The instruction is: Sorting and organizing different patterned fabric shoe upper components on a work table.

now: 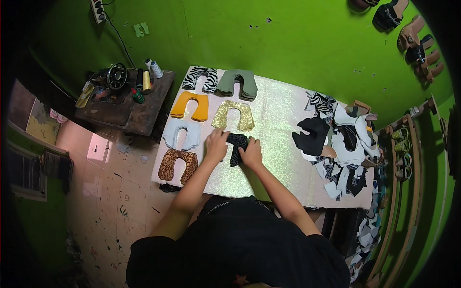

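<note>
The left hand [217,145] hides the left part of a dark patterned piece [237,142], so its full outline cannot be seen; whether it is one layer or several is hard to make out. The piece lies just on the person's side of the gold glitter arch [234,105], between both hands. The right hand [251,153] has its thumb at the piece's edge. Whether either hand grips or merely presses, I cannot tell.

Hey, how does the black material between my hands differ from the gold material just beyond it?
The black material is dark and patterned, while the gold material glitters. Your left hand and right hand frame the black material, its outline partly hidden; the gold material shows almost whole, a clear arch. Both lie on the table.
</note>
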`<state>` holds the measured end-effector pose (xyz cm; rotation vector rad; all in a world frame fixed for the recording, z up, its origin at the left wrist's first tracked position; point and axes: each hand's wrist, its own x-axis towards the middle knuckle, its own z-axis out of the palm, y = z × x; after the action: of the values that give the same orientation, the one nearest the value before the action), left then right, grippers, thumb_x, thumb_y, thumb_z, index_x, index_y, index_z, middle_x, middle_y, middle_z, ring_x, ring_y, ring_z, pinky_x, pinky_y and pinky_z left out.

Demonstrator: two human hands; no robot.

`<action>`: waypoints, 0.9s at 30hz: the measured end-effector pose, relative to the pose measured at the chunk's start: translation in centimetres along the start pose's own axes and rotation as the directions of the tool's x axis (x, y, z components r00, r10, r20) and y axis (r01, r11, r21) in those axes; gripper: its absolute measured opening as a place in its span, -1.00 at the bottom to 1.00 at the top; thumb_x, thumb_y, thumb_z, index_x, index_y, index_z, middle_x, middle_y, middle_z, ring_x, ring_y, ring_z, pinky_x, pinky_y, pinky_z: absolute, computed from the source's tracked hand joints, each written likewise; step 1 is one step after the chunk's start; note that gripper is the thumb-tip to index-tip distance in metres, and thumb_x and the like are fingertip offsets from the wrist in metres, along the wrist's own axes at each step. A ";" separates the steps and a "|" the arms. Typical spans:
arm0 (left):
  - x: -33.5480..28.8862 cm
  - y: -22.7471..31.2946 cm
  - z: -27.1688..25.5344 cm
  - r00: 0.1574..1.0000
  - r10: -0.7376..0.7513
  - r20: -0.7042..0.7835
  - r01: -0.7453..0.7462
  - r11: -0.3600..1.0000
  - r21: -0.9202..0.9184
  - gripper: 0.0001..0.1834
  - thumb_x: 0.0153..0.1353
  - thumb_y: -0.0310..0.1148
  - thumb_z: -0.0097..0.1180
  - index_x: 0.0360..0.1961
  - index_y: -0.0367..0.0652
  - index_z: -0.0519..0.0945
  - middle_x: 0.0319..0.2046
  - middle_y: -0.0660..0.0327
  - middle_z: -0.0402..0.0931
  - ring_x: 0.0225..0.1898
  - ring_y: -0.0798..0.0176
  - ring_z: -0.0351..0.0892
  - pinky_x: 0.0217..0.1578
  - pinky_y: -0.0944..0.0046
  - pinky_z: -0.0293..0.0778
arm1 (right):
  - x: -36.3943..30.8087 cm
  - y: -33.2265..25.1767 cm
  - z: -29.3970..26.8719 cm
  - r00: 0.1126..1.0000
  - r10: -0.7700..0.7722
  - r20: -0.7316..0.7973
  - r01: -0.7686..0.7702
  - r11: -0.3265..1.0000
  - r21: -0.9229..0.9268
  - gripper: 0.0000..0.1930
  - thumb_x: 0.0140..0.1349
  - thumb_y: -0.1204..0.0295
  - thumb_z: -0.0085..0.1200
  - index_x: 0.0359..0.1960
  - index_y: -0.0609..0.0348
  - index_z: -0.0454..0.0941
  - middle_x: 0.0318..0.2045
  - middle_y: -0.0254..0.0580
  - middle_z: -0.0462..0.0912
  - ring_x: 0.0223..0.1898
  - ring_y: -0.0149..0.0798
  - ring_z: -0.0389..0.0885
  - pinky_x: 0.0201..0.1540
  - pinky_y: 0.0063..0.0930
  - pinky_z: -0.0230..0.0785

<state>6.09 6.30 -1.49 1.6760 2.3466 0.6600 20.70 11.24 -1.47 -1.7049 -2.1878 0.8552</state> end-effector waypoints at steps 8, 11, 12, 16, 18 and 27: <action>2.7 -2.2 4.0 0.910 0.405 0.085 -0.409 0.912 0.034 -0.58 -0.07 -0.45 0.13 -0.08 -0.06 0.48 -0.10 0.27 0.45 0.01 0.24 0.36 0.07 0.06 0.12 | -1.6 0.4 1.0 0.963 -0.266 -0.028 0.264 0.962 -0.074 -0.25 -0.10 0.31 0.19 0.14 0.32 0.12 0.05 0.15 0.20 0.08 0.09 0.19 0.07 -0.08 0.13; 2.9 -2.4 4.3 0.916 0.400 0.036 -0.400 0.916 -0.012 -0.64 -0.04 -0.44 0.09 -0.13 -0.10 0.51 -0.16 0.23 0.48 -0.04 0.19 0.40 0.02 0.12 0.19 | -1.6 1.6 1.5 0.879 -0.475 -0.032 0.467 0.873 -0.140 -0.23 -0.08 0.25 0.17 0.17 0.26 0.10 0.17 0.11 0.10 0.19 0.09 0.07 0.16 0.00 -0.02; 2.8 -2.6 4.4 0.915 0.402 0.037 -0.402 0.916 -0.013 -0.64 -0.04 -0.44 0.09 -0.13 -0.10 0.51 -0.16 0.23 0.48 -0.04 0.19 0.40 0.02 0.12 0.19 | -1.7 1.8 1.7 0.880 -0.473 -0.033 0.465 0.874 -0.140 -0.23 -0.08 0.25 0.17 0.17 0.26 0.10 0.17 0.11 0.10 0.19 0.09 0.07 0.16 0.00 -0.02; 1.8 -2.4 4.7 0.906 0.424 0.000 -0.424 0.905 0.023 -0.57 0.04 -0.47 -0.08 0.01 -0.15 0.43 -0.02 0.12 0.40 0.09 0.07 0.30 0.10 0.05 0.14 | -2.3 2.7 1.8 0.872 -0.446 0.202 0.481 0.857 -0.187 -0.17 0.02 0.01 0.01 0.24 0.22 -0.02 0.28 0.04 -0.10 0.30 0.10 -0.16 0.20 0.22 -0.28; 1.2 -1.6 4.5 0.941 0.337 0.044 -0.339 0.923 0.183 -0.48 0.02 -0.57 -0.15 0.10 -0.10 0.34 0.11 0.09 0.27 0.20 0.09 0.16 0.19 0.02 -0.01 | -2.4 2.9 1.6 0.865 -0.434 0.252 0.482 0.857 -0.181 -0.14 0.00 0.02 0.05 0.25 0.21 -0.03 0.28 0.01 -0.10 0.29 0.09 -0.16 0.21 0.20 -0.27; 0.3 7.0 3.5 0.978 0.107 0.177 -0.111 0.994 0.017 -0.41 -0.06 -0.61 -0.17 0.12 -0.20 0.30 0.24 -0.06 -0.04 0.32 -0.01 -0.22 0.21 -0.20 -0.23 | -0.7 9.3 -3.3 0.937 -0.215 -0.274 0.233 0.972 0.035 -0.47 -0.06 0.30 0.09 0.01 0.15 0.30 0.05 0.07 0.20 0.10 0.07 0.12 0.14 -0.08 -0.07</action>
<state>13.30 9.25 -1.35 1.8053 2.1644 0.4786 30.11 12.98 -4.09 -1.4107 -2.0914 0.5937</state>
